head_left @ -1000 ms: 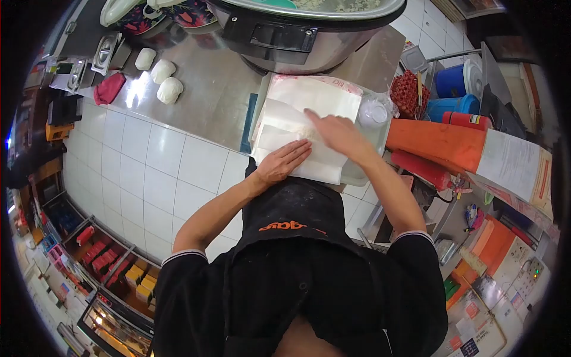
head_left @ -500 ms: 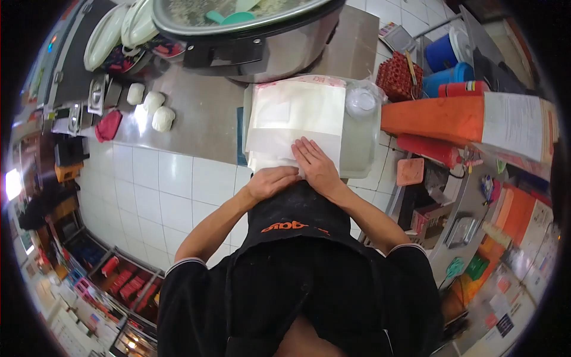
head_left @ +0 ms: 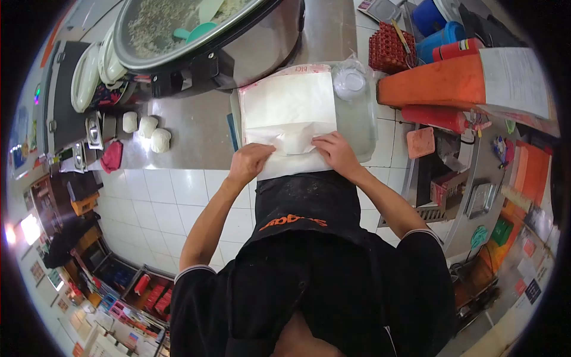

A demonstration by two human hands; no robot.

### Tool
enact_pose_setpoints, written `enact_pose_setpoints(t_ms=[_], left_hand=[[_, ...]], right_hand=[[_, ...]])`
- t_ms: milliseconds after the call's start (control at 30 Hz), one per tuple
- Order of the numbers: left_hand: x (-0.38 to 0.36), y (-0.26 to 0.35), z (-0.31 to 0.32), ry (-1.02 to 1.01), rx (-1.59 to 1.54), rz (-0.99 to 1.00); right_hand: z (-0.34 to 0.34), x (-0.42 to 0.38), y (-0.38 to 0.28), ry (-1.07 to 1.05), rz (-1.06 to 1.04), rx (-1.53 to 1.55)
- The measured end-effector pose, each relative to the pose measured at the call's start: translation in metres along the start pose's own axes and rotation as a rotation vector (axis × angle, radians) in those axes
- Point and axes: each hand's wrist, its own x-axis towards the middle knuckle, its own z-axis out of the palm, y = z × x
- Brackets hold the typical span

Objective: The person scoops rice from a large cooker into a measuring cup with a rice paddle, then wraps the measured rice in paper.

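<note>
A stack of white paper sheets (head_left: 288, 104) lies on a pale tray (head_left: 363, 134) at the counter's near edge. Its top sheet (head_left: 292, 143) has a raised, folded near part. At the left side of that fold, my left hand (head_left: 251, 162) pinches the paper between thumb and fingers. My right hand (head_left: 336, 151) grips the right side of the fold the same way. Beyond the right part of the stack, a clear plastic bag with a white bowl (head_left: 350, 82) rests on the tray.
A large cooker of rice (head_left: 256, 44) with a green scoop (head_left: 195, 32) stands behind the stack. White cloth-like bundles (head_left: 160, 140) and a red cloth (head_left: 112, 156) are at left. A red basket (head_left: 389, 49) and an orange box (head_left: 431, 82) stand at right.
My hands have moved apart from the middle of the paper to its two sides. The sheet's near part is now lifted and folded. The whole view has shifted.
</note>
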Motion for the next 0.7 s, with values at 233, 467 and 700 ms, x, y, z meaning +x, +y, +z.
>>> enact_pose_setpoints(t_ms=[233,467,700], left_hand=[[0.087,-0.005,-0.012,-0.494,-0.047,-0.829],[0.090,-0.019,-0.005,-0.438,0.103,-0.537],[0.018,0.021,0.023,0.093,-0.030,-0.509]], right_hand=[[-0.021,0.084,-0.029,-0.291,0.570,-0.193],[-0.020,0.111,-0.010,-0.568,0.247,-0.267],[0.012,0.029,-0.014,-0.024,0.255,0.108]])
